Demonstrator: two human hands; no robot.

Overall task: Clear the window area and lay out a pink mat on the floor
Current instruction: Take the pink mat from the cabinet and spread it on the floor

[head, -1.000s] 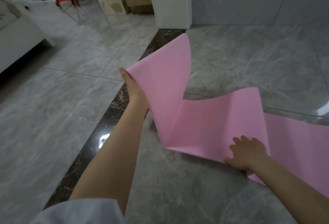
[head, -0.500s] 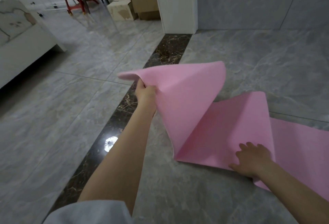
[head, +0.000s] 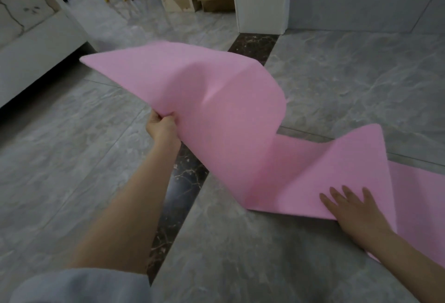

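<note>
While left hand fingers grip lifted end, pink mat billows, creased; right hand presses it flat-fingered.

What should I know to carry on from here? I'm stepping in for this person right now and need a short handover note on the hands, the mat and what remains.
Left hand: grips the near edge of the pink mat, holding its free end raised and bowed above the floor.
Right hand: flat, fingers straight, pressing the mat's near edge down on the grey tile floor.
Mat: partly unfolded; the right part lies on the floor, one fold ridge stands between the hands, and the left end hangs over the dark marble strip.
Done: unfolding begun.
Left: lower the raised end and flatten the ridge. The window area is out of view.
</note>
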